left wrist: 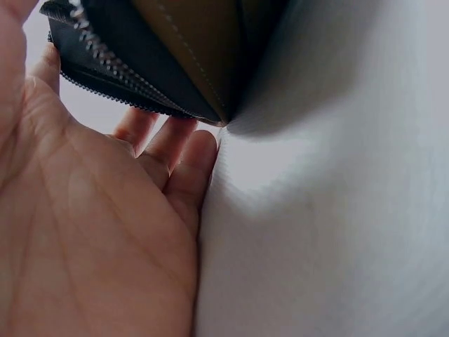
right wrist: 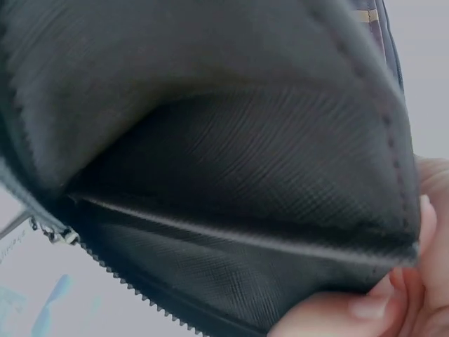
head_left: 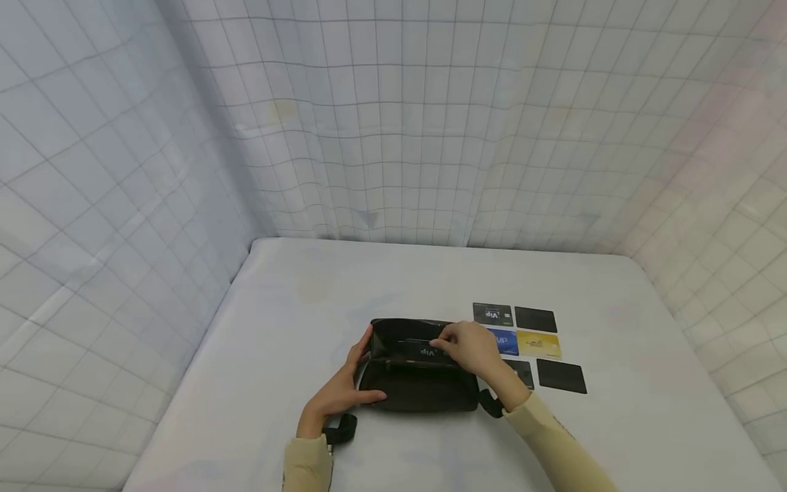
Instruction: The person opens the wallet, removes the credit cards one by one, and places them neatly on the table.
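Note:
A black zip wallet (head_left: 418,396) lies opened wide on the table in the head view. My left hand (head_left: 338,393) holds its left end, thumb on the front panel and fingers along the far side. In the left wrist view, the fingers of that hand (left wrist: 105,189) touch the zip edge beside brown lining. A dark card marked "Vip" (head_left: 425,352) shows inside the wallet. Right beside the card, my right hand (head_left: 470,345) pinches at the inner divider with thumb and fingers. In the right wrist view, the thumb (right wrist: 337,314) and fingertips sit at the corner of the divider (right wrist: 245,232).
Several cards lie right of the wallet: a dark Vip card (head_left: 493,314), black cards (head_left: 535,319) (head_left: 561,376), a blue card (head_left: 507,343), a yellow card (head_left: 539,344) and a dark card (head_left: 524,373) partly behind my right arm. Checked cloth walls (head_left: 393,150) surround the white table (head_left: 295,294).

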The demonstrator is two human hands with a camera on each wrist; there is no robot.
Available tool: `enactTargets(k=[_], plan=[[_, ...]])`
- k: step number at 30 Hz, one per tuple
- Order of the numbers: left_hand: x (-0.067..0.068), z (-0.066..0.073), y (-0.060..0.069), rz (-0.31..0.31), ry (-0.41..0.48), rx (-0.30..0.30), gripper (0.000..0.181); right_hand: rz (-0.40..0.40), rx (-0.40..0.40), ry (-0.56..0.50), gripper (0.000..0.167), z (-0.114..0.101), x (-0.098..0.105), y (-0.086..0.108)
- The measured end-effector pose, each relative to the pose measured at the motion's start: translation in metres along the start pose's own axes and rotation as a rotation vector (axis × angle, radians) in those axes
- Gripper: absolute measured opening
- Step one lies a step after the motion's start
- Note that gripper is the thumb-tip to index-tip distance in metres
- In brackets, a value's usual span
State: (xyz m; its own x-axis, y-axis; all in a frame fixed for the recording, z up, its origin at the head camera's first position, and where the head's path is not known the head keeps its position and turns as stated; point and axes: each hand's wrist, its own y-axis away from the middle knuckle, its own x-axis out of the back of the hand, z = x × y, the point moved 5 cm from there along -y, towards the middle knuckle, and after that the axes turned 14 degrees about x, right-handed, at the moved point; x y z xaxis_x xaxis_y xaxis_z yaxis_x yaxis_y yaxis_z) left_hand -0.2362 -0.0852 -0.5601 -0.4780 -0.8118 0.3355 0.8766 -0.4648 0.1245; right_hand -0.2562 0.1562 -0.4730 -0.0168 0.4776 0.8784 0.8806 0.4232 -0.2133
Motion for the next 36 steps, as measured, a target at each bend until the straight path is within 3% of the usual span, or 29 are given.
enactTargets(k=[5, 12, 17, 21, 27, 36], plan=[[0.005, -0.002, 0.009, -0.005, -0.003, 0.025, 0.111, 0.024, 0.023, -0.030, 0.018, -0.006, -0.007, 0.001], [0.000, 0.021, 0.028, -0.042, 0.038, 0.002, 0.108, 0.039, 0.067, -0.066, 0.019, -0.008, -0.014, 0.011], [-0.005, 0.021, 0.034, -0.059, 0.044, 0.024, 0.107, 0.041, 0.083, -0.096, 0.019, -0.007, -0.019, 0.020], [-0.006, 0.013, 0.039, -0.057, 0.036, 0.039, 0.108, 0.027, 0.104, -0.136, 0.019, -0.009, -0.024, 0.024], [-0.004, -0.008, 0.026, -0.014, -0.001, 0.042, 0.111, -0.001, 0.152, -0.146, 0.014, -0.011, -0.016, 0.018], [0.000, 0.001, 0.001, 0.000, -0.014, -0.002, 0.110, -0.039, 0.156, -0.165, 0.014, 0.003, 0.002, 0.006]])
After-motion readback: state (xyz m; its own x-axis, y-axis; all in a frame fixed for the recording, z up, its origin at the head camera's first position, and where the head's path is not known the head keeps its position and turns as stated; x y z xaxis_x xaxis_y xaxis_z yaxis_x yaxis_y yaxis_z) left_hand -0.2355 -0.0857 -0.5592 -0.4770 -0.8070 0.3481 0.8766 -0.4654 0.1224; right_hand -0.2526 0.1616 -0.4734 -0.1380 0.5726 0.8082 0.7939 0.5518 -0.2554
